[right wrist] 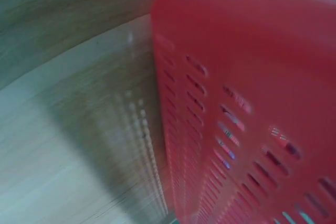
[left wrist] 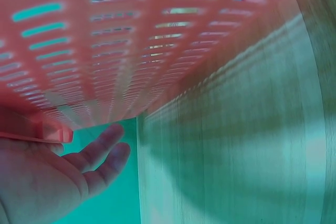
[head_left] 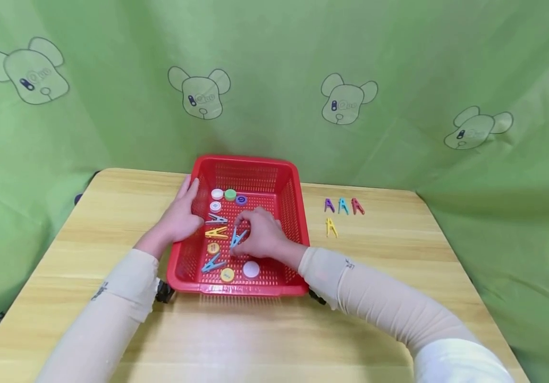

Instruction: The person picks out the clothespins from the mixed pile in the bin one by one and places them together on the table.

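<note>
From my distant seat I see the right hand (head_left: 263,235) inside the red basket (head_left: 255,289), its thumb and forefinger closed in a pinch on a blue peg (head_left: 237,239). The peg stands tilted between the fingertips, above the basket's perforated floor. I judge this handling goes best with a light, even pinch, since a squeeze on the handles could spring the peg and spoil the hold. I would lift the wrist straight and mind the nearby yellow peg (head_left: 216,233), grey peg (head_left: 217,218) and pale cap (head_left: 251,269), which a low sweep might nudge.

The left hand (head_left: 176,217) is unclenched: it rests on the basket's left rim, thumb laid over the edge, fingers loosely extended along the outside, as the left wrist view confirms. I would want only gentle steadying pressure there, so that the basket stays put. The right wrist view shows basket wall and table (head_left: 398,244) but no fingers, so I cannot tell from it how firmly the peg is held.
</note>
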A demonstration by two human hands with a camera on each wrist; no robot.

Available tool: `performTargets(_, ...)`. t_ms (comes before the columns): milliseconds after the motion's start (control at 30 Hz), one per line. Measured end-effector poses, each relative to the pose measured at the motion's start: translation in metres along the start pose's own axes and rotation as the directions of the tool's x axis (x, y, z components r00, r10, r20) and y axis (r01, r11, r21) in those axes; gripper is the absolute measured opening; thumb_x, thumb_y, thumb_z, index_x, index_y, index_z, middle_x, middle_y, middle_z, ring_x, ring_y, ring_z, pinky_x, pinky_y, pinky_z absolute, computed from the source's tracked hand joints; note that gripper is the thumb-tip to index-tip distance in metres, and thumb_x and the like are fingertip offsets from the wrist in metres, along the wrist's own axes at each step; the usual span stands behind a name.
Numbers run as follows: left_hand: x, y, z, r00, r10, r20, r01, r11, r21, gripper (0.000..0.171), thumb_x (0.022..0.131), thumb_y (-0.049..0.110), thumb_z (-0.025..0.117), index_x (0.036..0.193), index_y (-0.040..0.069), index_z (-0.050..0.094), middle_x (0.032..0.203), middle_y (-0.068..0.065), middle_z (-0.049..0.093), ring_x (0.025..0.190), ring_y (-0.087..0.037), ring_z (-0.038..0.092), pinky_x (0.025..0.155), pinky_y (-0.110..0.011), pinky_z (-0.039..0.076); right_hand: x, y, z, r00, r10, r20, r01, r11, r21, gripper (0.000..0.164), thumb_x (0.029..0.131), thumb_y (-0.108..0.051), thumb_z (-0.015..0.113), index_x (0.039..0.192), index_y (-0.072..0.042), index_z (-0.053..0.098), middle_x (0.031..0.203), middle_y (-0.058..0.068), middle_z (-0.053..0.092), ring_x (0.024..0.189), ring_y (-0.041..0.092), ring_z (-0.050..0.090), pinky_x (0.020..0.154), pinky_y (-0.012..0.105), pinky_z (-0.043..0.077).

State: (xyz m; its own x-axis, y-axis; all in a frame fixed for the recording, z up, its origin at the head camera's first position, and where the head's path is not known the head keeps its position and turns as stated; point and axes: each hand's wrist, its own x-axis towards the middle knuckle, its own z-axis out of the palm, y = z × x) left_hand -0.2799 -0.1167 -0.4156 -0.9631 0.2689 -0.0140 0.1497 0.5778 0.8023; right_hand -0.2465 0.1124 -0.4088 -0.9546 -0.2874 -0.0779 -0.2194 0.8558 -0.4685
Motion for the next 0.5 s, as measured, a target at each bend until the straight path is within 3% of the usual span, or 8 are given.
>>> performTargets(200,-0.001,-0.001,0.002,1.0,0.0,0.002,0.0,1.0,0.002,0.102,0.08,-0.005,0.06,0.161,0.011,0.001,0.165,0.003,-0.018,0.149,-0.036,0.004,0.106,-0.056,0.038,-0.004,0.0,-0.004,1.0,0.016,0.004,-0.016,1.0,-0.003,0.059,0.062,-0.046,0.093,0.109,-0.027,0.065,0.104,-0.005,0.05,0.098,0.015,0.048,0.083,0.038,0.042)
performTargets(500,-0.001,0.003,-0.001,1.0,-0.011,0.011,0.011,0.999,-0.032,0.1,0.083,-0.006,0.059,0.161,0.015,0.0,0.164,0.006,-0.019,0.149,-0.037,0.003,0.099,-0.056,0.045,-0.001,0.003,-0.012,0.999,0.029,-0.028,-0.028,0.999,0.041,0.057,0.063,-0.044,0.094,0.108,-0.024,0.065,0.105,0.001,0.053,0.094,0.016,0.049,0.079,0.037,0.047)
